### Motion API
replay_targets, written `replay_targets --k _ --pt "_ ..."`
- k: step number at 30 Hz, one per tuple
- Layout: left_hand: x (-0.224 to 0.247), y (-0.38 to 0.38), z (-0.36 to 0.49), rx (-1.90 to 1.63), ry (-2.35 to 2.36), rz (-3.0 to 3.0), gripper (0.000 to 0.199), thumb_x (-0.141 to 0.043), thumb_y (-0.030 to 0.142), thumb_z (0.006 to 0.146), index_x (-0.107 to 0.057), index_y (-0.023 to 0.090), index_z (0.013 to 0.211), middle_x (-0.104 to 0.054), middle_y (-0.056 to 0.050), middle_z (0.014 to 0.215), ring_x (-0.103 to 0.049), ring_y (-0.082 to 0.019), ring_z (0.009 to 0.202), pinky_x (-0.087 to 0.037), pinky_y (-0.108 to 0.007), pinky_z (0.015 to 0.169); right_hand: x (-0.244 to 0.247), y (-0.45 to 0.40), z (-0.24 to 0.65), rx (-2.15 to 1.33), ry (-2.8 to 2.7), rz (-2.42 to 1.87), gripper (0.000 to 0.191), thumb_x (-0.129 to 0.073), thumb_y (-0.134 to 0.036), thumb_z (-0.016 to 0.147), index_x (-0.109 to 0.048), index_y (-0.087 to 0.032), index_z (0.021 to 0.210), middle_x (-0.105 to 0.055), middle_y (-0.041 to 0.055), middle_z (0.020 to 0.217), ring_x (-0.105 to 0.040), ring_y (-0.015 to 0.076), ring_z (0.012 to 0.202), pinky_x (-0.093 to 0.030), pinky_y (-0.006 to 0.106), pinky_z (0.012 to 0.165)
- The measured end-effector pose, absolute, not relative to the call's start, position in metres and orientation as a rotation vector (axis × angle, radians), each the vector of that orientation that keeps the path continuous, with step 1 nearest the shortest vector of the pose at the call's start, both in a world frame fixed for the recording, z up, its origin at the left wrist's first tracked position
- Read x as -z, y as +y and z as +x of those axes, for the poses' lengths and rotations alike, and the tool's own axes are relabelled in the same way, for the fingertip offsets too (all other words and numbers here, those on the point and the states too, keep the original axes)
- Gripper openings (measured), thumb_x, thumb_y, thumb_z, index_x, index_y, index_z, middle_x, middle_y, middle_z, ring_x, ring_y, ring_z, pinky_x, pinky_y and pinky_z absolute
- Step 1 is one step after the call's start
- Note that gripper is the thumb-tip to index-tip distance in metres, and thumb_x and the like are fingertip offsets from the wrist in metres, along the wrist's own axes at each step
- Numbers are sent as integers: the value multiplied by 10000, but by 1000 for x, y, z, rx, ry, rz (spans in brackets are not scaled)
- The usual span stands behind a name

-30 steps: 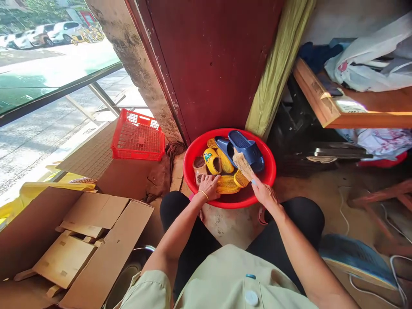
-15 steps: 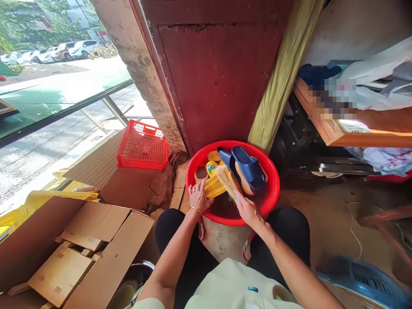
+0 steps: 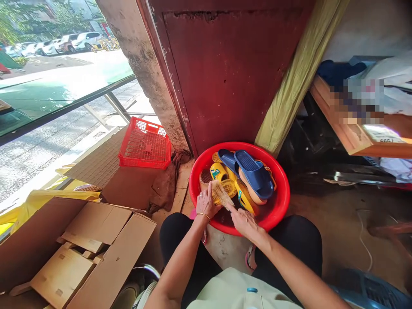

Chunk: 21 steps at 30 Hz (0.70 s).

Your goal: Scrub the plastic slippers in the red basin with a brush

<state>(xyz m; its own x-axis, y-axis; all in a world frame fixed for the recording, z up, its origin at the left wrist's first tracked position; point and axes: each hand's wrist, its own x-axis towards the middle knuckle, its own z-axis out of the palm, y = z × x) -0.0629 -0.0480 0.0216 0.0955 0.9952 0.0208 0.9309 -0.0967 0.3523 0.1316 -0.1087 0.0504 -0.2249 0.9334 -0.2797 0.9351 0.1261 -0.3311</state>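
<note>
A red basin (image 3: 280, 206) on the floor holds dark water and several slippers. My left hand (image 3: 207, 202) is closed on a yellow slipper (image 3: 229, 188) at the basin's near left, sole up. In my right hand (image 3: 243, 221) is a pale-bristled brush (image 3: 222, 195), its bristles lying over that sole. Just right of the brush rests a second yellow slipper (image 3: 244, 199). Another yellow one with a green picture (image 3: 219, 171) lies behind. Blue slippers (image 3: 254, 174) are piled at the basin's right, on top of a tan one.
Behind the basin stands a dark red door (image 3: 225, 77). To the left are a red crate (image 3: 144, 148), a brown cloth (image 3: 164, 189) and an open cardboard box (image 3: 119, 253). A wooden table (image 3: 357, 146) is at the right, a blue fan-like object (image 3: 370, 289) below.
The brush has moved down and left along the sole, and the held yellow slipper has turned. More of the second yellow slipper shows. The view has shifted slightly.
</note>
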Motion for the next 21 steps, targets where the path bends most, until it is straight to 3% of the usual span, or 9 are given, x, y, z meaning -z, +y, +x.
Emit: replay_targets --k 3,7,11,14,18,21 --pt "-21 -49 -64 -406 1906 2113 1239 -803 435 704 -21 188 1633 -536 -198 1402 -514 -368 1280 -382 -453 1059 -50 -108 139 664 2333 1905 572 -476 -285 986 -423 -342 1553 -762 109 968 -739 257 878 -553 329 777" --pt "-22 -49 -67 -465 1887 2062 1216 -806 460 694 -80 196 1633 -519 -186 1427 -503 -366 1294 -380 -472 1079 -53 -79 168 605 2218 2110 566 -385 -250 1016 -386 -268 1582 -770 145 1022 -745 296 954 -566 410 831" --pt "-26 -48 -69 -667 1816 1921 1036 -819 459 684 -342 227 1573 -531 -163 1419 -514 -363 1287 -387 -500 1103 -56 -62 182 682 2228 2297 533 -374 -262 1023 -444 -239 1551 -768 132 1138 -737 271 1033 -564 393 909" --pt "-27 -45 -61 -952 1653 1573 810 -809 498 700 -561 212 1417 -578 -147 1366 -526 -349 1299 -410 -491 1114 -58 -65 181 758 2383 2455 514 -382 -285 1019 -491 -224 1517 -706 106 1314 -697 250 1149 -553 355 969" --pt "-26 -35 -37 -1028 1252 771 680 -681 632 797 -619 194 1314 -695 -135 1152 -661 -321 1104 -549 -500 955 -65 -76 172 735 2729 2485 508 -376 -289 1013 -536 -175 1481 -617 122 1436 -595 234 1311 -483 338 1084" --pt "-24 -27 -25 -940 1091 432 688 -525 732 858 -626 182 1260 -722 -126 1028 -701 -290 944 -596 -501 834 -67 -94 158 862 2681 2328 527 -385 -253 1003 -497 -193 1515 -665 122 1374 -642 222 1249 -511 314 1033"
